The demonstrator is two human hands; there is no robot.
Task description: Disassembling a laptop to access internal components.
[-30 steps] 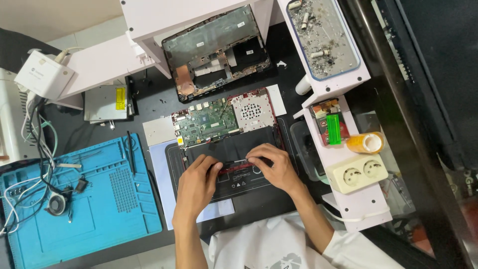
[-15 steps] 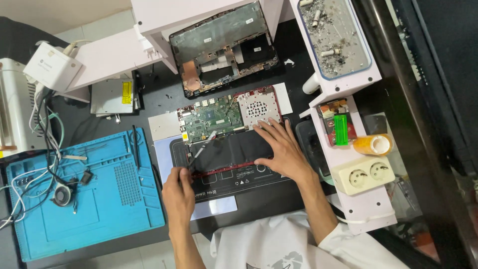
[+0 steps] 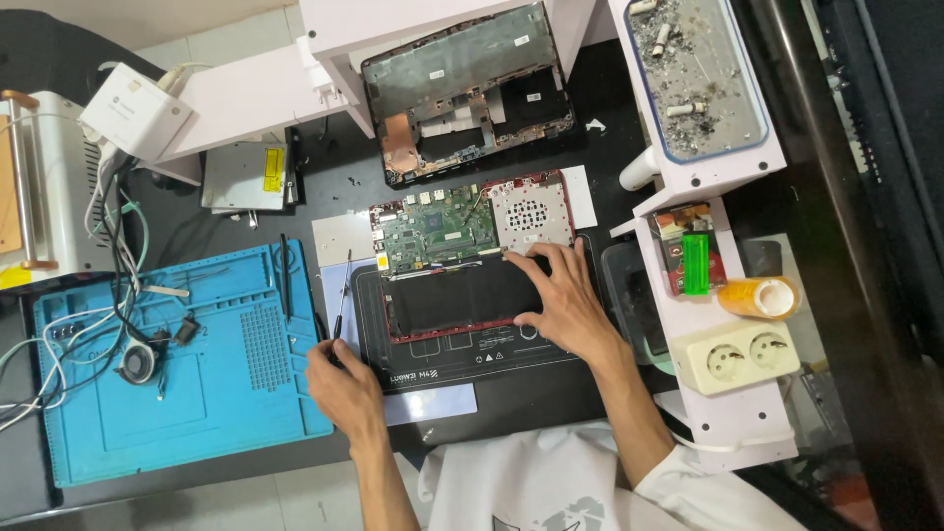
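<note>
An opened red laptop base (image 3: 462,256) lies on a black work mat (image 3: 442,359), its green circuit board (image 3: 433,234) and black battery (image 3: 454,295) showing. My right hand (image 3: 556,295) rests on the battery's right end, fingers spread over its edge. My left hand (image 3: 339,379) is at the mat's left edge and holds a thin screwdriver (image 3: 341,295) that points up and away from me. The laptop's other shell (image 3: 470,93) lies further back.
A blue silicone mat (image 3: 177,393) with cables and small parts lies at the left. A drive unit (image 3: 246,177) sits behind it. At the right, a white shelf (image 3: 728,295) carries a power socket (image 3: 742,356), tape roll (image 3: 762,295), green lighter (image 3: 695,264) and an ashtray (image 3: 693,74).
My left hand moved off the laptop to the mat's left edge and took hold of the screwdriver. My right hand shifted up to the battery's right end.
</note>
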